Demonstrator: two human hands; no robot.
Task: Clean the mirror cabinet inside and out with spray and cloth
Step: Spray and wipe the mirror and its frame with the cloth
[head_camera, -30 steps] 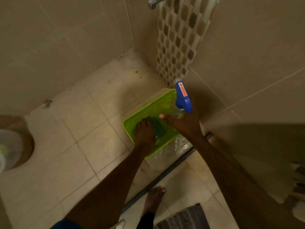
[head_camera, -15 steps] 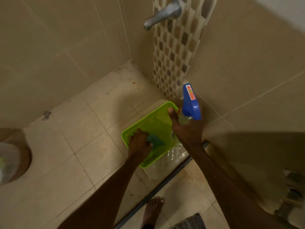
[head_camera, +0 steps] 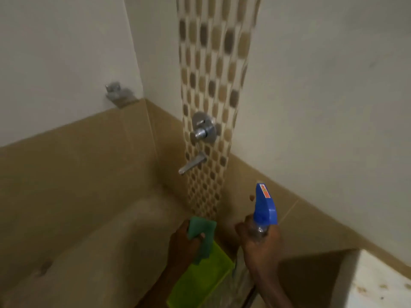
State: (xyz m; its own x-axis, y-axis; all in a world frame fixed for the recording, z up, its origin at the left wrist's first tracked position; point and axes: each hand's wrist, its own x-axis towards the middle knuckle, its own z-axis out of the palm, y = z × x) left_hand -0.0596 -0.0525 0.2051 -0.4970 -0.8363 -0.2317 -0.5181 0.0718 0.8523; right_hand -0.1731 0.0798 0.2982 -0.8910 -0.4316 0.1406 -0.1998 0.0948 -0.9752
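My right hand (head_camera: 261, 245) is closed around the clear neck of a spray bottle (head_camera: 264, 207) with a blue trigger head, held upright in front of the tiled wall. My left hand (head_camera: 184, 243) grips a folded green cloth (head_camera: 201, 227), lifted above a lime-green plastic basket (head_camera: 200, 283) on the floor. The two hands are side by side, a short gap between them. No mirror cabinet is in view.
A mosaic tile strip (head_camera: 211, 85) runs up the corner wall with a round chrome shower valve (head_camera: 203, 127) and a spout (head_camera: 192, 163) below it. A chrome fitting (head_camera: 117, 94) sits on the left wall. A pale ledge (head_camera: 382, 283) is at lower right.
The view has swung up from the floor to the wall. My left hand has lifted the green cloth out of the basket, and my right hand has raised the spray bottle.
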